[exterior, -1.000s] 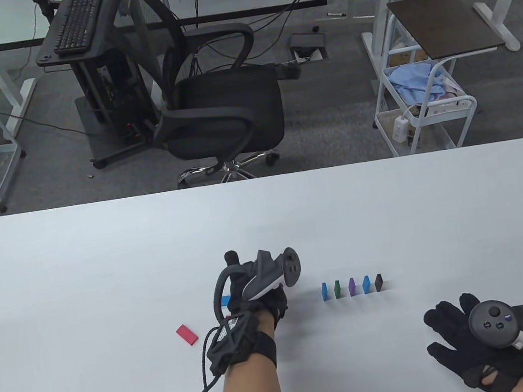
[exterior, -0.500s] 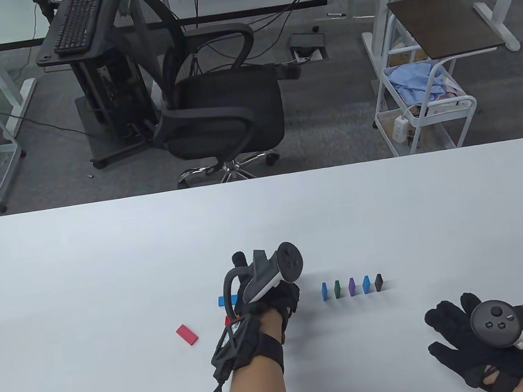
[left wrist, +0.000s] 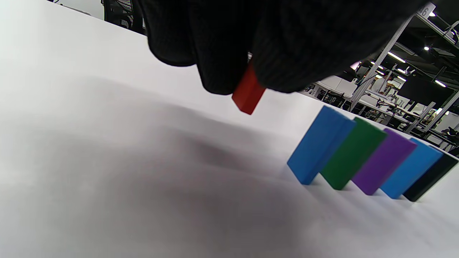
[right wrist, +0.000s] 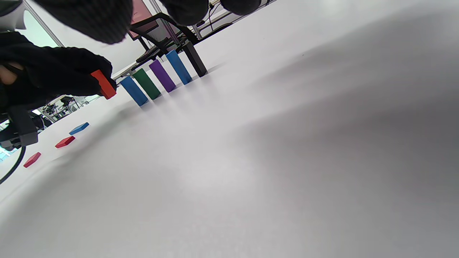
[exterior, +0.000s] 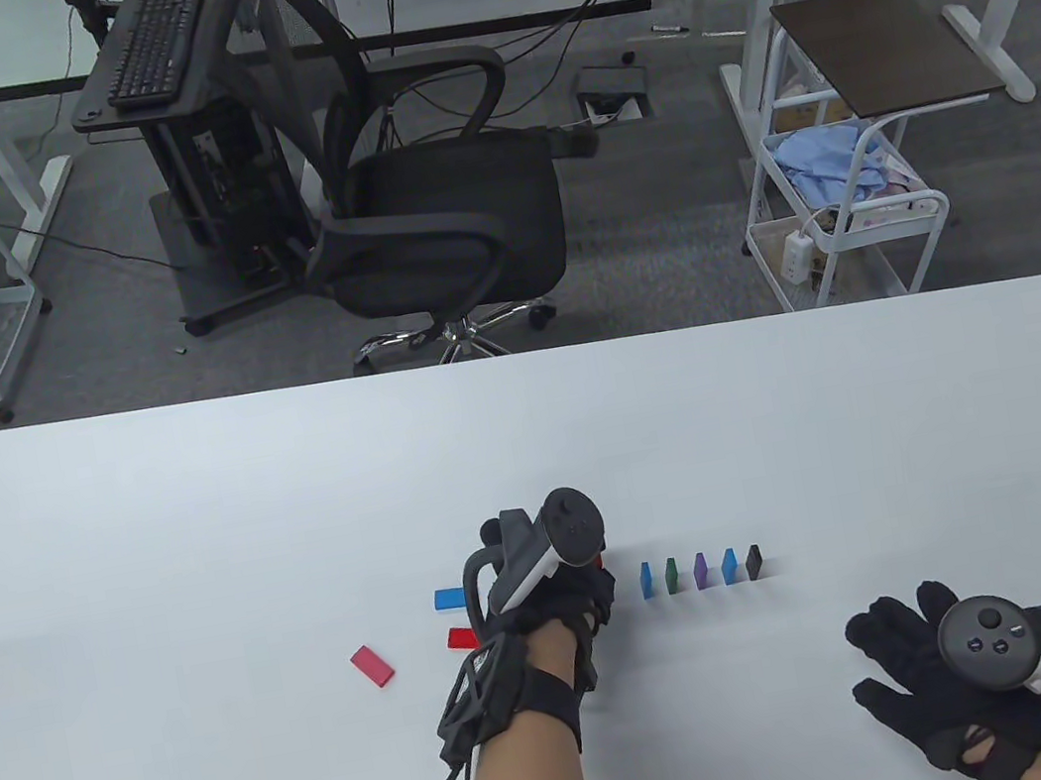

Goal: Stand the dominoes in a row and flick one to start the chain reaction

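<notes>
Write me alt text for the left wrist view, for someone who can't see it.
Black-gloved fingers of the left hand pinch a red domino just above a white table. To its right five dominoes stand in a close row: blue, green, purple, blue, black.

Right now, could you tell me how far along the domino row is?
Done: five dominoes stand in a row, blue, green, purple, blue, black. In hand: the left hand pinches a red domino above the table, just short of the row's blue end. The right hand rests open on the table. Left: three dominoes lie flat, blue, red and red; no flick yet.
</notes>
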Tool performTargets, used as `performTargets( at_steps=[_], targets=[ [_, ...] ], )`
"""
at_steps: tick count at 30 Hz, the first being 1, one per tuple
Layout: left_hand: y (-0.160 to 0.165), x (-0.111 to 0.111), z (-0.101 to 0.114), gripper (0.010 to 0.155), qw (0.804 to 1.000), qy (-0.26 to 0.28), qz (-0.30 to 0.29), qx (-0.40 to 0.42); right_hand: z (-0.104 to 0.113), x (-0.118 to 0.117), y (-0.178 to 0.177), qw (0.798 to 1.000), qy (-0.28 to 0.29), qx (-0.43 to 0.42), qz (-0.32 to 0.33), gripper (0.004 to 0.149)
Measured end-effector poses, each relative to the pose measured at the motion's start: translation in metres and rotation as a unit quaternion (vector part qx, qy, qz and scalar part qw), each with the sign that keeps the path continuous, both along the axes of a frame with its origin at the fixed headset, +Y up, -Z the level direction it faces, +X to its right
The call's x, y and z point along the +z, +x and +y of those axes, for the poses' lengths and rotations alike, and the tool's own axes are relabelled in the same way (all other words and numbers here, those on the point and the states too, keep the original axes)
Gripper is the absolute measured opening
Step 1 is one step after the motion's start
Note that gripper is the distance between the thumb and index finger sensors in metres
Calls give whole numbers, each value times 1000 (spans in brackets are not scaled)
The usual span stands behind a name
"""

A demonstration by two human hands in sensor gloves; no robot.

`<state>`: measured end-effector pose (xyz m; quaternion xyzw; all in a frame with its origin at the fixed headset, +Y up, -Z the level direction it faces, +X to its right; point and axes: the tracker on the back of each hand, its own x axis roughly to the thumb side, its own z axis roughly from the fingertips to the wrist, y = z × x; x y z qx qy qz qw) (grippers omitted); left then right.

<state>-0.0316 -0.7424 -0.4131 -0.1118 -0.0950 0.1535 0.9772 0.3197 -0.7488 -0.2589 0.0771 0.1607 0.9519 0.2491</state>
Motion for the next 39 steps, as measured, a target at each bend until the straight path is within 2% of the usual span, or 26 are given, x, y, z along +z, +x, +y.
performTargets(
  at_steps=[7, 16, 39],
  targets=[
    [7, 0, -12, 59, 1000, -8, -7, 25, 0, 0, 0, 1000, -2, 1, 1, 65],
    [15, -2, -25, 59, 1000, -18, -8, 20, -1, 0, 1, 1000, -3, 1, 0, 65],
    [17, -1, -26, 59, 999, -31, -19, 11, 0, -1, 3, 1000, -3, 0, -1, 65]
  ],
)
